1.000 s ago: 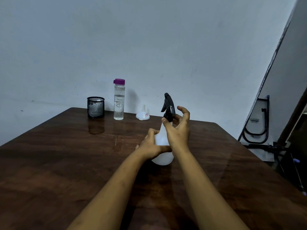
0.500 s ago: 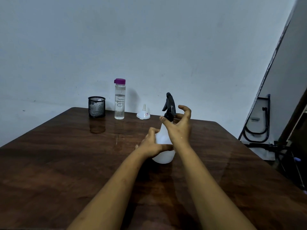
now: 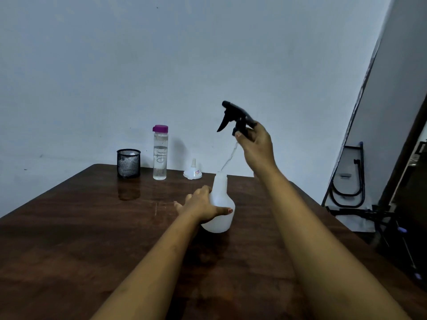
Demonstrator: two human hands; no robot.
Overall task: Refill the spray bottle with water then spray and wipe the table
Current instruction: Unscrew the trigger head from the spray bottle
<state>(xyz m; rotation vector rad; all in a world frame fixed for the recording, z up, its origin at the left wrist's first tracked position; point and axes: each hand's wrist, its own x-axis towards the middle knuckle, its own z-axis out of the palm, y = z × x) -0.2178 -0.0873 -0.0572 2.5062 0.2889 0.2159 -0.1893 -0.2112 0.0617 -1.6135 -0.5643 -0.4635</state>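
Note:
A white spray bottle body (image 3: 220, 199) stands on the dark wooden table (image 3: 92, 227), its neck uncovered. My left hand (image 3: 201, 205) grips its left side. My right hand (image 3: 255, 144) holds the black trigger head (image 3: 233, 116) lifted above the bottle. The head's clear dip tube (image 3: 228, 158) slants down, its tip still at the bottle's mouth. A clear water bottle (image 3: 160, 153) with a purple cap stands at the table's far edge. A small white funnel (image 3: 193, 170) sits upside down to its right.
A black mesh cup (image 3: 128, 163) with something white inside stands left of the water bottle. A pale wall runs behind the table. Black metal frames (image 3: 349, 176) and dark clutter lie on the floor past the table's right edge.
My right hand has taken the trigger head off the bottle and raised it up and to the right, drawing the tube out. My left hand stays on the bottle body.

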